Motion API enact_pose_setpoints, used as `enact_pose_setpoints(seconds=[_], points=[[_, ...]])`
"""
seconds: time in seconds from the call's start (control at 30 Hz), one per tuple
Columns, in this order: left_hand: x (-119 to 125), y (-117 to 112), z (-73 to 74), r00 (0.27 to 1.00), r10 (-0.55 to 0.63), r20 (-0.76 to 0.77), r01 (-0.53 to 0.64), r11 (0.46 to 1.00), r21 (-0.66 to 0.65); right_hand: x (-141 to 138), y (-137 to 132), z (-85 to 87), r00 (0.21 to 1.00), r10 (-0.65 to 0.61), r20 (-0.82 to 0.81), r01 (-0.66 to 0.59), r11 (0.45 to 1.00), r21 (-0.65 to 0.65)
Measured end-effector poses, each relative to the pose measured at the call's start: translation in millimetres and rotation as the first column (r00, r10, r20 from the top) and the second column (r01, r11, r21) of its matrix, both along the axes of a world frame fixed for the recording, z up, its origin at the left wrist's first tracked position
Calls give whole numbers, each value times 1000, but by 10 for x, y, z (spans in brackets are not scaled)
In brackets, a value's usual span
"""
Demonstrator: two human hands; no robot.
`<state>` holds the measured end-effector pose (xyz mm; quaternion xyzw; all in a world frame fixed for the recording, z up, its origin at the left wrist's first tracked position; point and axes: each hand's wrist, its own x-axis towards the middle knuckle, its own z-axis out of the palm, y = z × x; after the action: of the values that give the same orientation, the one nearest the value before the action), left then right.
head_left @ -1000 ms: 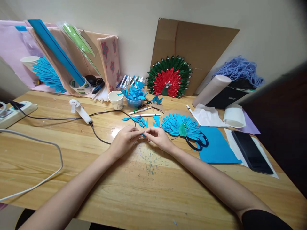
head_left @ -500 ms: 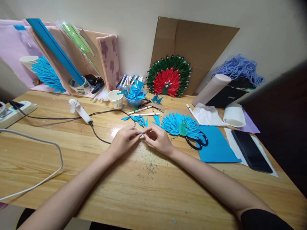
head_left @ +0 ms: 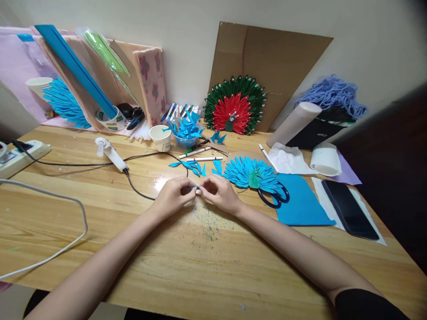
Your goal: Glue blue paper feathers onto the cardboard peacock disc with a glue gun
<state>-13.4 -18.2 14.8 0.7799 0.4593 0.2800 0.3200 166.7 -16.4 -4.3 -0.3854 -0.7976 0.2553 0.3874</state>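
Observation:
My left hand (head_left: 175, 194) and my right hand (head_left: 219, 194) meet over the middle of the table, fingertips pinched together. Between them is a small blue foam piece (head_left: 196, 188), mostly hidden by the fingers; a small whitish bit shows just under it. Just beyond my hands lie loose blue leaf-shaped pieces (head_left: 194, 167) and a white marker (head_left: 204, 159). Right of my right hand rests a blue peacock craft (head_left: 253, 175) with a green body, partly over black-handled scissors (head_left: 274, 196).
A glue gun (head_left: 111, 154) trails a black cable on the left. Behind stand a paper cup (head_left: 160, 138), a bowl of blue pieces (head_left: 186, 140) and a red-green peacock (head_left: 233, 109). A blue sheet (head_left: 303, 206) and a phone (head_left: 349, 209) lie to the right.
Both hands stay in the same place. Their fingers have shifted slightly, and more of the blue piece shows between them.

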Motion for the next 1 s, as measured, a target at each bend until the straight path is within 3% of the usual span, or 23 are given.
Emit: enact_pose_setpoints(seconds=[0.23, 0.53, 0.8, 1.0], points=[[10, 20, -11, 982, 31, 187, 26, 956, -291, 8, -17, 0, 1000, -1, -19, 2, 998, 59], [17, 5, 25, 960, 79, 268, 51, 893, -447, 6, -46, 5, 999, 35, -29, -31, 993, 114], [12, 32, -5, 948, 134, 288, 18, 883, -470, 10, -29, -10, 1000, 17, -24, -16, 999, 33], [8, 7, 0, 968, 121, 221, -44, 945, -323, 13, -13, 1, 997, 12, -70, -23, 986, -164]])
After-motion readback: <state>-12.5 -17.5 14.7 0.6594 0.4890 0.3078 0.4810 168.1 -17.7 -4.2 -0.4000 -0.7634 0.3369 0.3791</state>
